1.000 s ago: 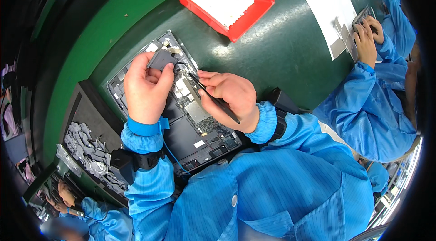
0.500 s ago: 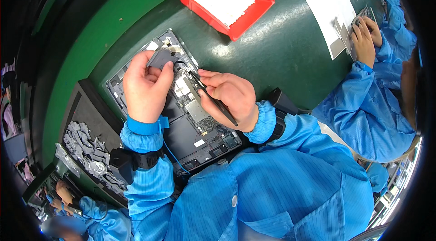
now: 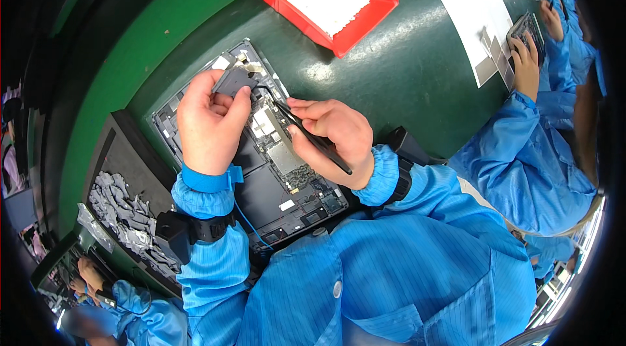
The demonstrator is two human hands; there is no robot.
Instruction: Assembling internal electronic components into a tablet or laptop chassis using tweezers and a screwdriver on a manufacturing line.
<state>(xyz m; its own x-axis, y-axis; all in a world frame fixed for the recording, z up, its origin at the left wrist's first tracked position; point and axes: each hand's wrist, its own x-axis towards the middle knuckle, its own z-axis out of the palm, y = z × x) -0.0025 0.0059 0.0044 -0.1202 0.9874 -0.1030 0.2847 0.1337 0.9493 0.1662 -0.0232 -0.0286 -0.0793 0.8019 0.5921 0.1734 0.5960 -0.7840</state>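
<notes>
In front of me lies an opened laptop chassis (image 3: 251,193), its circuit board (image 3: 282,156) and connectors exposed. My left hand (image 3: 210,121) pinches a dark grey flat part (image 3: 231,81) between thumb and fingers, held over the far part of the chassis. A black cable seems to run from that part toward the board. My right hand (image 3: 339,141) grips black tweezers (image 3: 316,141), whose tips are close to the board's far edge, beside the held part. Whether the tips touch the cable cannot be made out. A blue wrist strap (image 3: 208,180) circles my left wrist, its cord trailing over the chassis.
Beyond the chassis stands a red bin (image 3: 365,20) of small white pieces. To the left, a black tray (image 3: 140,150) holds crumpled grey pieces (image 3: 124,216). White sheets (image 3: 466,7) lie at the far right, near a co-worker's hand (image 3: 526,69). Another co-worker sits lower left.
My right hand and the tweezers have shifted slightly right, and the tweezers' tips now sit a little differently by the board. My left hand keeps its pinch. The right co-worker's hands have moved apart.
</notes>
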